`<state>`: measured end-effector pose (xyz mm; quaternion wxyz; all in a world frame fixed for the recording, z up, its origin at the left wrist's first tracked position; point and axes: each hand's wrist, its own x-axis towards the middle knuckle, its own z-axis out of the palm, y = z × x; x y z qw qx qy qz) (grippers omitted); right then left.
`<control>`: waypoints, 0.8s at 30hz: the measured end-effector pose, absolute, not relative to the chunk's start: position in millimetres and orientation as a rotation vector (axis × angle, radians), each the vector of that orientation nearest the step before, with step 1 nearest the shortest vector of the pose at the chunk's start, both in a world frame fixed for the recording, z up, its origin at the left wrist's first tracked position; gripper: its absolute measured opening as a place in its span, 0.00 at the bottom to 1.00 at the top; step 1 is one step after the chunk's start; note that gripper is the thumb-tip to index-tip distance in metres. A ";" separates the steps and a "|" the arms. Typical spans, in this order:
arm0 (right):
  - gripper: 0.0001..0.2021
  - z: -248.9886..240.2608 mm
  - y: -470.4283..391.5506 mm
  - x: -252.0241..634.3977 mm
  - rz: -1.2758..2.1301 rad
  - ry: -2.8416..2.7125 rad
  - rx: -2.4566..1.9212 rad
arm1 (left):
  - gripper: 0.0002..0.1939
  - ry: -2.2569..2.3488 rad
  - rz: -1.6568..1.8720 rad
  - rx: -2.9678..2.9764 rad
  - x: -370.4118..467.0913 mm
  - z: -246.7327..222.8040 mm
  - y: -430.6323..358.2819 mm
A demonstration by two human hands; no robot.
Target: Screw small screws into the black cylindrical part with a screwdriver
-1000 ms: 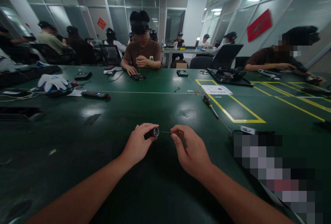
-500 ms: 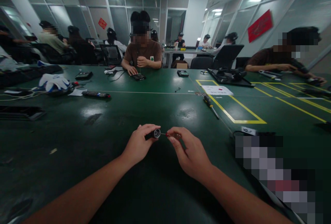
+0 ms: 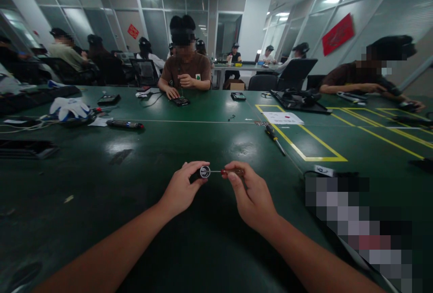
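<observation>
Left grip (image 3: 181,189) clamped on black cylinder (image 3: 199,174); right grip (image 3: 254,193) pinched on slim screwdriver (image 3: 223,172), shaft (image 3: 215,171) at open end (image 3: 204,172). Best: cylinder steady, shaft straight, light pressure.

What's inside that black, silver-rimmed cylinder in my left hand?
Inside the black, silver-rimmed cylinder, small pale details show, too tiny to identify. The slim-shafted, red-collared screwdriver overlaps its opening; whether the tip enters is unclear. The cylinder's walls hide anything deeper.

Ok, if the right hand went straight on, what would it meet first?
Likely the tube in the left hand; the tip of the screwdriver seems at or inside its open end, though depth is unclear.
</observation>
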<state>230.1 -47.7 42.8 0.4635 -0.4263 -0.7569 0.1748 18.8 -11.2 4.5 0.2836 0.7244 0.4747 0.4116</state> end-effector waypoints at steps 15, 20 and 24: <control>0.07 41.4 -48.4 230.1 0.249 -1.936 -1.045 | 0.19 1.316 1.196 1.964 16.1 4.8 -10.9; 0.07 41.8 -48.7 229.7 0.263 -1.946 -1.051 | 0.20 1.333 1.200 1.971 14.8 3.2 -9.7; 0.08 41.1 -48.5 230.2 0.261 -1.919 -1.048 | 0.19 1.369 1.224 1.982 14.0 1.8 -8.1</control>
